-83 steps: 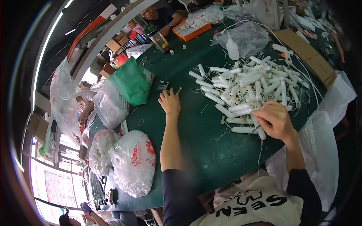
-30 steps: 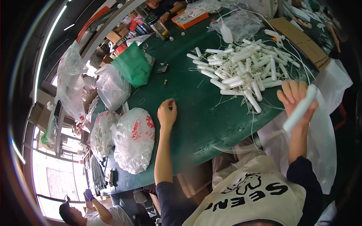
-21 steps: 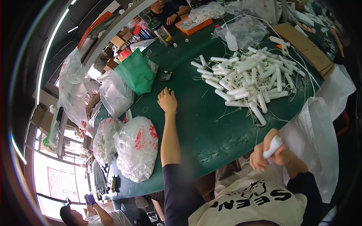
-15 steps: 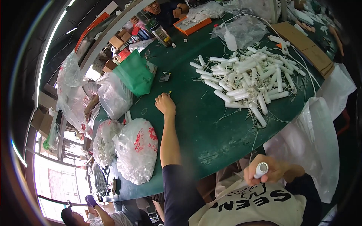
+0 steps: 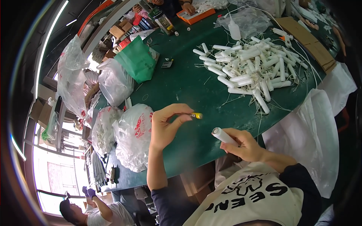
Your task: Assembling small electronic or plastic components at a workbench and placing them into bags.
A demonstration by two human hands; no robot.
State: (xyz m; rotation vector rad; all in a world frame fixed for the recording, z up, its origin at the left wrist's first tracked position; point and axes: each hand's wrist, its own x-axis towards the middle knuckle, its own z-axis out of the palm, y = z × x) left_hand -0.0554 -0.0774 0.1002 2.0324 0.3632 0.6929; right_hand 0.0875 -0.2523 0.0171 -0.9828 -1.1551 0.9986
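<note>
My left hand (image 5: 169,122) pinches a small yellow-ended piece (image 5: 197,115) between thumb and fingertips, above the table; its exact kind is too small to tell. To the right, my right hand (image 5: 247,147) is closed round a white tube (image 5: 225,136). The tube tilts toward the far left, and its round, metal-looking end faces up. A gap lies between the yellow-ended piece and the tube. Beyond my right hand, a heap of similar white tubes (image 5: 250,56) with thin pale wires spreads over the green table (image 5: 181,90).
Clear plastic bags (image 5: 134,139) crowd the table's left side, near a green bag (image 5: 137,60). A small card-like piece (image 5: 166,64) lies beside it. Farther back stand a white squeeze bottle (image 5: 234,30), a jar (image 5: 163,23) and an orange box (image 5: 196,16). Other people are at work around.
My left hand has come back from the far table toward my body, bringing the yellow-ended piece. My right hand has risen leftward over the table edge with the white tube.
</note>
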